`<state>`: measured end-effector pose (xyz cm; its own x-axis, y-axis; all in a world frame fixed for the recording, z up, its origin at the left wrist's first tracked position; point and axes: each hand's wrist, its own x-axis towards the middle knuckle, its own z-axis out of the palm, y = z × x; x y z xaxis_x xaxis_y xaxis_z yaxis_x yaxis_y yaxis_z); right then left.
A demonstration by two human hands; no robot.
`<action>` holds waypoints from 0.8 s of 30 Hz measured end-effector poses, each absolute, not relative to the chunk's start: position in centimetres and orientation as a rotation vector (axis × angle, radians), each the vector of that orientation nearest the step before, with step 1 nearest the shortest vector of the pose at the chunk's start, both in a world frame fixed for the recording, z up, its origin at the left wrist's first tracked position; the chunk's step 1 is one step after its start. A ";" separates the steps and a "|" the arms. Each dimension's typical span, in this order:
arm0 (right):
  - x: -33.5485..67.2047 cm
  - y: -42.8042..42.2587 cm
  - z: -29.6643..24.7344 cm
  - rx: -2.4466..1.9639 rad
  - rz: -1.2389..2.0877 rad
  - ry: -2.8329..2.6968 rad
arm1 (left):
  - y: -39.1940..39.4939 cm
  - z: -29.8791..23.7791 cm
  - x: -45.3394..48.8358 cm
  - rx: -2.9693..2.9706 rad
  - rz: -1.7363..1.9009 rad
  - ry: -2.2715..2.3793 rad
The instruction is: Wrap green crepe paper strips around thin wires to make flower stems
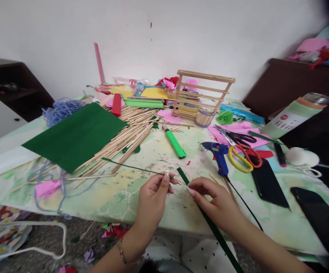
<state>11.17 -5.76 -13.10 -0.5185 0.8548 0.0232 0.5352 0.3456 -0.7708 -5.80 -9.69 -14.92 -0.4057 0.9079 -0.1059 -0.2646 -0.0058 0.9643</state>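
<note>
Over the front of the table, my left hand pinches a thin dark-green stem between thumb and fingers, and the stem's length points left. Close beside it on the right, my right hand grips a narrow dark-green strip near its upper end. The strip slants down past the table edge toward my lap. A pale tip sticks out from my left fingers toward the strip, apart from it as far as I can see. Behind my hands lies a green utility knife.
Left are a green sheet, many wooden sticks and blue yarn. A stick rack stands at the back. A blue glue gun, scissors, phones and a tilted bottle occupy the right.
</note>
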 end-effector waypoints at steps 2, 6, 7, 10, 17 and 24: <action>11.1 -5.9 -13.4 -1.243 0.916 -2.184 | -9.6 -15.1 -5.4 0.723 1.596 1.329; 11.3 -6.0 -13.9 -1.225 0.636 -2.281 | -9.6 -15.4 -5.2 0.723 1.588 1.355; 11.4 -5.9 -14.0 -1.192 0.586 -2.338 | -9.6 -15.6 -5.1 0.725 1.584 1.360; 11.4 -5.6 -14.0 -1.088 0.494 -2.494 | -9.5 -16.0 -5.1 0.724 1.582 1.375; 12.0 -3.9 -13.5 -1.148 0.527 -2.453 | -9.4 -15.5 -7.5 1.019 1.253 1.448; 12.5 -3.0 -14.1 -1.387 0.774 -2.166 | -10.8 -15.8 -6.2 2.271 0.727 1.440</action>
<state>12.47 -2.96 -14.10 -0.3918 0.9172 0.0721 0.6639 0.3361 -0.6681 -6.23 -10.78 -15.84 0.3506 0.9073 0.2322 0.7255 -0.4199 0.5453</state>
